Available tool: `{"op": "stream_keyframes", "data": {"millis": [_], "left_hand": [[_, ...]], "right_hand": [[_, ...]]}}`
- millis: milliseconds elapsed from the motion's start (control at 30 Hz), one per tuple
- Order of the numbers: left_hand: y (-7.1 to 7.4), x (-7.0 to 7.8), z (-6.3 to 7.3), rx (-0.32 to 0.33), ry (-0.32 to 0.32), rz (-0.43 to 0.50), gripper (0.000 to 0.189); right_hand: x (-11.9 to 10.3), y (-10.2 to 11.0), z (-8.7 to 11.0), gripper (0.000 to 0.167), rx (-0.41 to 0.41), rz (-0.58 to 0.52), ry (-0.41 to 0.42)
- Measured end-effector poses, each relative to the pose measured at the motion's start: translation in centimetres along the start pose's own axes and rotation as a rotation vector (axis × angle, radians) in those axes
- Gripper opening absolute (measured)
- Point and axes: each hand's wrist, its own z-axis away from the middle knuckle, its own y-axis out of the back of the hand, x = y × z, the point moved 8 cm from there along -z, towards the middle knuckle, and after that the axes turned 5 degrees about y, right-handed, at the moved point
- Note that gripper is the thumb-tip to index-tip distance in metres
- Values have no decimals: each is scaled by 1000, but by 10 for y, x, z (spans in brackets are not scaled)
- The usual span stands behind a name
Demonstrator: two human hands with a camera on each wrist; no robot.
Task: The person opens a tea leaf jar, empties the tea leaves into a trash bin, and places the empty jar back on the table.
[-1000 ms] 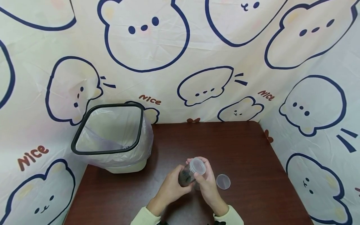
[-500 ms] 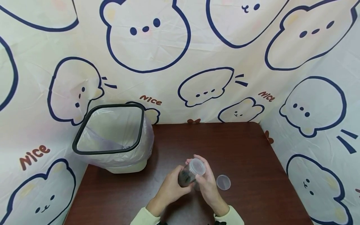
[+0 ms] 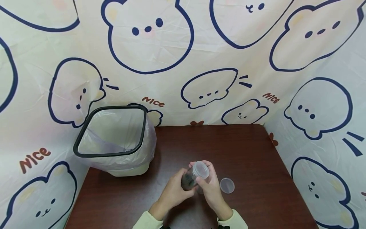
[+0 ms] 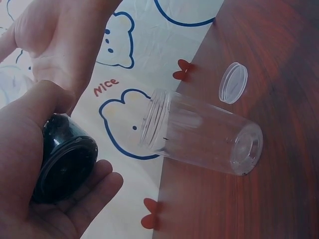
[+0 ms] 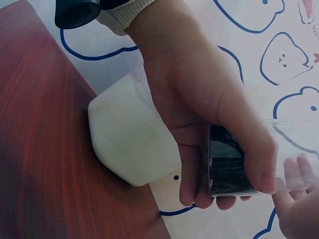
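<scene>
A clear plastic jar (image 3: pixel 189 180) with dark contents at its base is tilted between the hands. My left hand (image 3: pixel 173 188) grips its lower part, thumb and fingers round the side, and the right wrist view shows the dark base (image 5: pixel 227 172) in that grasp. At the upper end my right hand (image 3: pixel 212 187) holds the jar's clear lid (image 3: pixel 201 169), its thumb on the near edge and the fingers behind. A second clear jar (image 4: pixel 204 134), open-topped with a threaded neck, stands upright on the table. Its loose lid (image 3: pixel 227 185) lies to the right of my right hand.
A pale bin (image 3: pixel 128 170) with a black rim and a translucent liner stands at the left on the brown table (image 3: pixel 228 146). Patterned cloth (image 3: pixel 166 86) hangs behind the table and along its sides.
My right thumb and fingers shift slightly around the lid. The left hand and the jar stay nearly in place; the bin and loose lid have not moved.
</scene>
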Motion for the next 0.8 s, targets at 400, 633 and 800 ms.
{"op": "stream_keyframes", "data": {"millis": [400, 633, 800], "left_hand": [[0, -1, 0, -3, 9, -8, 46], [1, -2, 1, -3, 5, -8, 47], [2, -3, 2, -11, 11, 1, 49]], "right_hand": [[-3, -2, 0, 39, -39, -29, 36], [-3, -4, 0, 43, -73, -58, 59], [-2, -5, -1, 43, -69, -63, 61]]}}
